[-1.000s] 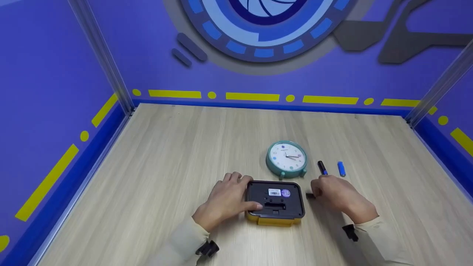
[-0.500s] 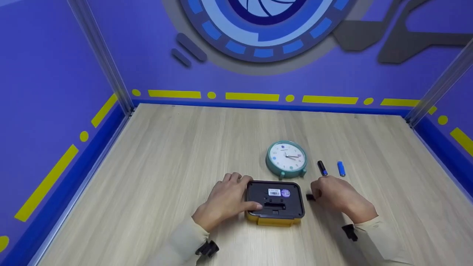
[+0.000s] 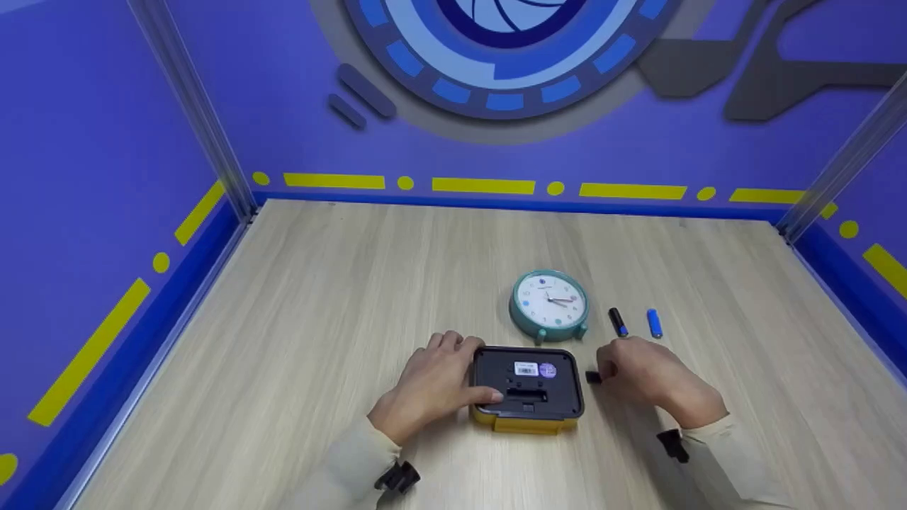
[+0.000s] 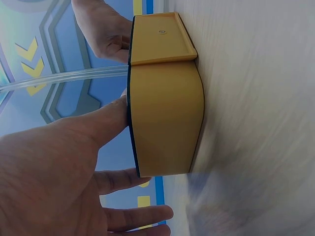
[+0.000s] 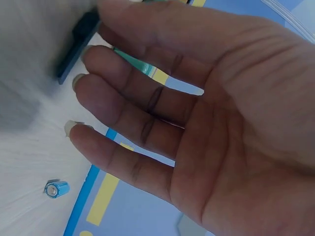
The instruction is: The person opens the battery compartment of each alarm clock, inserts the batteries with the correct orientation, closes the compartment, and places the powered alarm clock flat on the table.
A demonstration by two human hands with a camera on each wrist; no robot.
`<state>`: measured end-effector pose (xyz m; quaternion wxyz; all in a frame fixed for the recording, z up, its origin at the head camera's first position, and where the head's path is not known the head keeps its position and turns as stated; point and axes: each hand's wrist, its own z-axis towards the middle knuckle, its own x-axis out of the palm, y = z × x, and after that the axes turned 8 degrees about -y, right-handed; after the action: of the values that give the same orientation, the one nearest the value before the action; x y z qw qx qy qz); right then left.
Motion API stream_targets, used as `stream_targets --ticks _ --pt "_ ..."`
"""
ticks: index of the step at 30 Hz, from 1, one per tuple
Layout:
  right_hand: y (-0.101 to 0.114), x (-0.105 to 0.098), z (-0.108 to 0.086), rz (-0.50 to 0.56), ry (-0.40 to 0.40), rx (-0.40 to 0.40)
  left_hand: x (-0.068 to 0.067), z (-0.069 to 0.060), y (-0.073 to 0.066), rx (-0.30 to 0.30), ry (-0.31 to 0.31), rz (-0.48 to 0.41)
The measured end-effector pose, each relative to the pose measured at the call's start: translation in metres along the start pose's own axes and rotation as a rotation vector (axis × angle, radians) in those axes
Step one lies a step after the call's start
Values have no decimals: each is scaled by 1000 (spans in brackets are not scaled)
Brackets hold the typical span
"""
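Observation:
A boxy yellow clock (image 3: 560, 386) lies with its black back up; its face is hidden. Its back shows a label, a round sticker and an uncovered battery slot. My left hand (image 3: 436, 382) grips its left side, thumb on the back and fingers around the far left corner. To the right of the clock, my right hand (image 3: 648, 375) pinches a small black battery cover (image 3: 594, 377) close to the table. The right wrist view shows this cover (image 5: 78, 46) as a thin dark piece by the thumb and index fingertips; its held end is hidden.
A round green alarm clock (image 3: 551, 303) lies face up behind the yellow one. Beyond my right hand lie a black battery (image 3: 618, 322) and a blue battery (image 3: 654, 324). Blue-purple walls (image 3: 425, 152) bound the wooden table (image 3: 340, 283) at the back and sides.
The battery cover and my right hand have shifted only very slightly. My left hand and the yellow clock have stayed in place.

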<state>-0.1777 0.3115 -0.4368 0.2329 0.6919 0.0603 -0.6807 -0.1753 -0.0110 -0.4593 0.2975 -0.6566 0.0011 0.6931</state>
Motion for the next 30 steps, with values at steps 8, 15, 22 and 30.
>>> stream_targets --ticks 8,15,22,30 --pt "1 -5 1 7 -127 13 1 1 0 -7 10 0" --pt "-2 -7 2 -11 -201 54 0 1 0 -18 19 -9" --pt "-11 -6 4 -31 -311 51 1 1 1 -16 16 -10" --pt "-20 -7 7 -15 -375 95 1 1 1 -15 14 -11"
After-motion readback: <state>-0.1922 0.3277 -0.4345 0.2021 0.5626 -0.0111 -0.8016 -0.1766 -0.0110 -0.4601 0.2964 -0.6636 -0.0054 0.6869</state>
